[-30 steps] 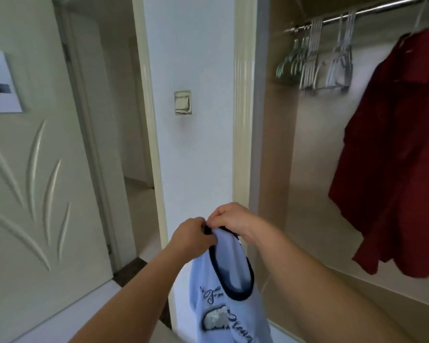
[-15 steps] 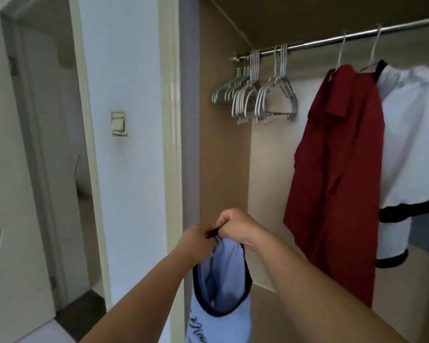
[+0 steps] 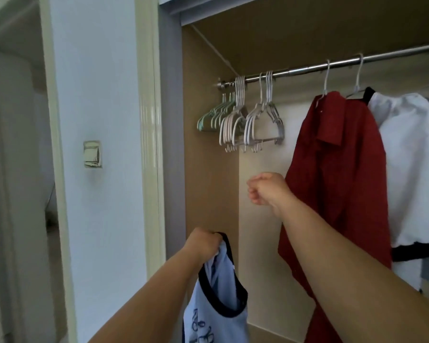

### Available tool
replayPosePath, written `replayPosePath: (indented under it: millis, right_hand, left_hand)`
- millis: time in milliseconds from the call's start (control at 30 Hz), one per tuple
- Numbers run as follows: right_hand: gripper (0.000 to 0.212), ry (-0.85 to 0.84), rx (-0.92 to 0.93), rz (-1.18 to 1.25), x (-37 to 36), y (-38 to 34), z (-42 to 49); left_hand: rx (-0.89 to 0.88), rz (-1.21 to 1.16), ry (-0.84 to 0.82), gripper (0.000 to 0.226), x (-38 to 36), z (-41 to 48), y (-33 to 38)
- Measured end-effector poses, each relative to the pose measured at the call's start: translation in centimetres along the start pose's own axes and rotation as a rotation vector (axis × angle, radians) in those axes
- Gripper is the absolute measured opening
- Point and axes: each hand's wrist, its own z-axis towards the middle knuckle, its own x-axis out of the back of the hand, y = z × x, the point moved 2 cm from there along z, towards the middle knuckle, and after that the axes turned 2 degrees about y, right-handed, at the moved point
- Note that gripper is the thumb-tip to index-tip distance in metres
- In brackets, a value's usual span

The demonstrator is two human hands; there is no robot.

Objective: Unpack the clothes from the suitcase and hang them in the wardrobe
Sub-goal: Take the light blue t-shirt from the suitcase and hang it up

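Wardrobe (image 3: 208, 181), R hand (image 3: 268, 189) now off blue tee (image 3: 218, 315), fist curled empty, L hand (image 3: 203, 245) grips it.

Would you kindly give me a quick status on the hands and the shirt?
Left hand grips the blue shirt by its collar. Right hand curled, empty, below the empty hangers. Red shirt hangs just right of it; path to hangers open.

Wardrobe (image 3: 208, 169) occupies centre and right of frame. Rail (image 3: 307, 69) runs across its upper part. Empty hangers (image 3: 245, 122) bunch at the rail's left end; right of them hang a collared shirt (image 3: 332, 169), then a short-sleeved top (image 3: 411, 157). Right hand (image 3: 268, 189), mid-frame, sits below the hangers, just left of the collared shirt. Left hand (image 3: 203, 245), lower centre, grips a printed top (image 3: 216, 305) hanging beneath it. Wall switch (image 3: 92, 154) lies left of the wardrobe; doorway (image 3: 22, 169) at far left.
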Motion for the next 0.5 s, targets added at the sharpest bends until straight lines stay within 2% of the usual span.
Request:
replayPosePath:
  millis: [133,233,333,400,467,500]
  right_hand:
    - [0.03,0.209,0.097,0.103,1.1,-5.1,3.9]
    - [0.032,0.248,0.177,0.005,0.8,-7.7,4.9]
    - [0.027,0.312,0.218,-0.063,0.7,-8.7,5.9]
    - [0.016,0.337,0.236,-0.049,0.6,-9.0,6.7]
    - [0.025,0.354,0.24,-0.062,0.6,-9.5,7.4]
    - [0.023,0.358,0.236,-0.065,0.5,-9.8,7.6]
  left_hand:
    - [-0.073,0.06,-0.029,0.011,0.8,2.3,2.4]
    - [-0.13,0.044,-0.034,0.026,1.6,4.0,4.2]
    - [-0.176,-0.004,-0.04,0.024,2.1,5.5,5.9]
    - [-0.202,-0.025,-0.045,0.026,2.2,6.5,6.7]
    - [-0.217,-0.04,-0.044,0.025,2.2,7.3,7.7]
    - [-0.216,-0.052,-0.043,0.024,2.1,7.5,8.1]
